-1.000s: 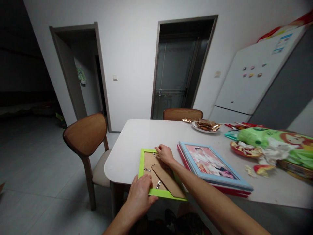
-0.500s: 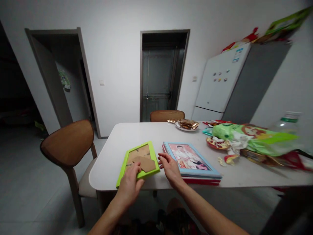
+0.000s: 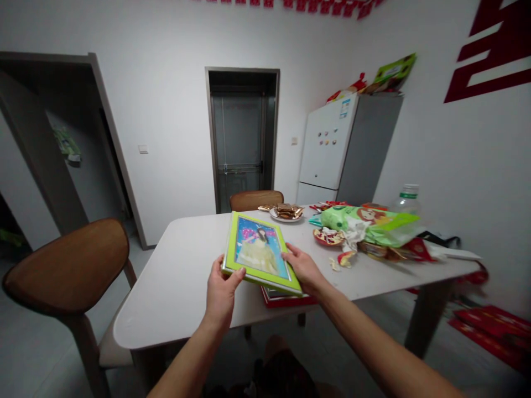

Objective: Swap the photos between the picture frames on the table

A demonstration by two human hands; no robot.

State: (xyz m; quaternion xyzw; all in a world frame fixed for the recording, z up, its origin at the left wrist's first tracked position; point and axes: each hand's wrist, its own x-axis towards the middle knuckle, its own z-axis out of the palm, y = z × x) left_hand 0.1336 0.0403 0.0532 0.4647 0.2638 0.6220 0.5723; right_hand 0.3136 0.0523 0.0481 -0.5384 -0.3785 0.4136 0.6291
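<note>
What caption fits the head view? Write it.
Left hand and right hand hold a green picture frame over the table.

The lime-green picture frame (image 3: 262, 251) lies between the left hand (image 3: 222, 290) and the right hand (image 3: 306, 269), picture side up and turned askew. Its near-left corner is in the left hand, the thumb over the border; the right hand grips its right edge, near the closest corner. Inside the green border, a thin pale line surrounds a blue picture of a dark-haired figure in a long, pale-yellow gown, with pink marks around the head. Whether the frame touches the red-edged stack (image 3: 286, 301) beneath cannot be told.
</note>
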